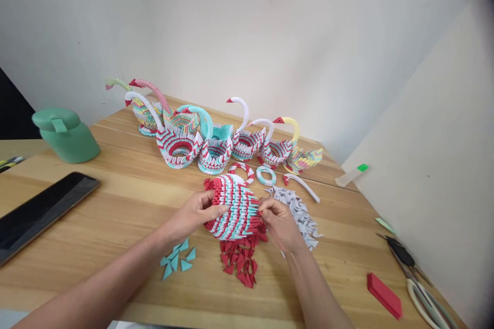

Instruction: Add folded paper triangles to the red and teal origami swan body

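Note:
My left hand (203,209) grips the left side of a round folded-paper body (235,208), banded in red, white and turquoise. The body lies tilted on its side, its red spiky edge facing right. At that edge the fingertips of my right hand (278,222) are pinched on a small red paper piece (260,212), mostly covered by the fingers. Loose red paper triangles (241,262) lie just below the body. A heap of white paper pieces (299,211) sits beyond my right hand, and several turquoise triangles (179,257) are near my left forearm.
Finished paper swans (179,149) stand in rows at the back. Two paper rings (266,175) and a white swan neck (303,186) lie before them. Left are a green container (67,136) and a phone (44,216); right, scissors (419,288) and a red block (384,295).

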`<state>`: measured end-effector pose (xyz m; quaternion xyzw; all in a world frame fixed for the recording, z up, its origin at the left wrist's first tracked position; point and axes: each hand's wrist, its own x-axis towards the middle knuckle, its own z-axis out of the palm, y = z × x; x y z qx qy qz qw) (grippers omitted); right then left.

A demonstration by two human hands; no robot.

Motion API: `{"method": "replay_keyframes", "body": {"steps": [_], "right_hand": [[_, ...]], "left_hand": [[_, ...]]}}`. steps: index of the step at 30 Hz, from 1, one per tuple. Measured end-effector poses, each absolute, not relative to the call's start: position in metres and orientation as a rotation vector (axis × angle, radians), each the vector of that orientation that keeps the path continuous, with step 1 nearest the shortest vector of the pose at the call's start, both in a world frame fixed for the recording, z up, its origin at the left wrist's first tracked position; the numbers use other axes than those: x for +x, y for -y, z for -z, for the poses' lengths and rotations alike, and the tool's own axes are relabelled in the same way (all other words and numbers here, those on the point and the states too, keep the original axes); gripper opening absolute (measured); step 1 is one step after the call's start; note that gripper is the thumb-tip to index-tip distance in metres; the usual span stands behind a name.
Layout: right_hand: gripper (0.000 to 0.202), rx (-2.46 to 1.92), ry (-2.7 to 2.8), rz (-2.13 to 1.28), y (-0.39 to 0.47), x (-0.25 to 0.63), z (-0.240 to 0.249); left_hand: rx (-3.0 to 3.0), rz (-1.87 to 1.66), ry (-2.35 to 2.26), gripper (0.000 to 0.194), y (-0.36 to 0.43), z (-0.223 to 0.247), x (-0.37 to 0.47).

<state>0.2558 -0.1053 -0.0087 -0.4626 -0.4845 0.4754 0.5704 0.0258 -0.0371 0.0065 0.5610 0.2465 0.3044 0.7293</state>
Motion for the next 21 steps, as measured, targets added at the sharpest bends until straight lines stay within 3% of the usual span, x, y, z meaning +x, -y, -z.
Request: {"method": "replay_keyframes", "body": {"steps": [17, 21], "right_hand": [[0.020, -1.206, 1.088, -0.950, 0.1060, 0.2508, 0.0034], [0.036, -1.174, 1.084, -1.082, 0.1080, 0.2519, 0.0007]], "left_hand": [[1.473, -0.708, -0.550, 0.027, 0.0353, -0.0084, 0.0265], [1.491, -0.713, -0.564, 0.026, 0.0364, -0.0116, 0.0274]]}}
